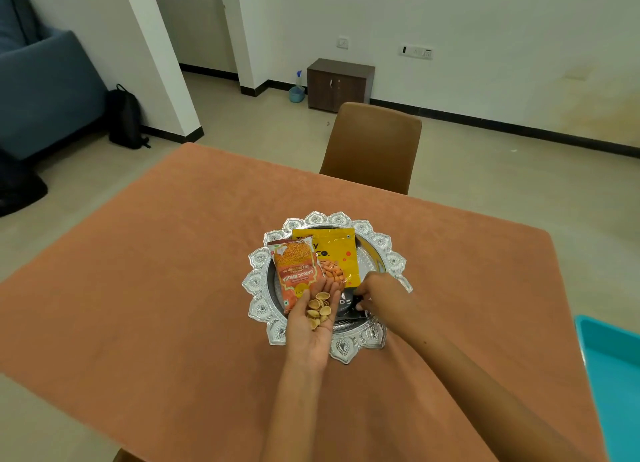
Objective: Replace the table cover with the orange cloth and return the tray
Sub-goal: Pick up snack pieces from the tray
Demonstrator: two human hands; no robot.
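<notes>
I count three snack packets on one silver tray [258,281]: an orange packet [296,274], a yellow packet [332,250] and a black packet [348,305]. One orange cloth [173,253] covers the bench. About seven shells [320,311] sit together; one chair [374,146] stands at the far edge.

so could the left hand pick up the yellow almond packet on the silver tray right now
Probably not cleanly: the left hand lies palm up, cupping small shell-shaped snacks, though the yellow almond packet lies uncovered just beyond its fingertips.

Soft, even indoor light, faint shadows, slight softness overall, and wide-angle bending at the edges.
</notes>
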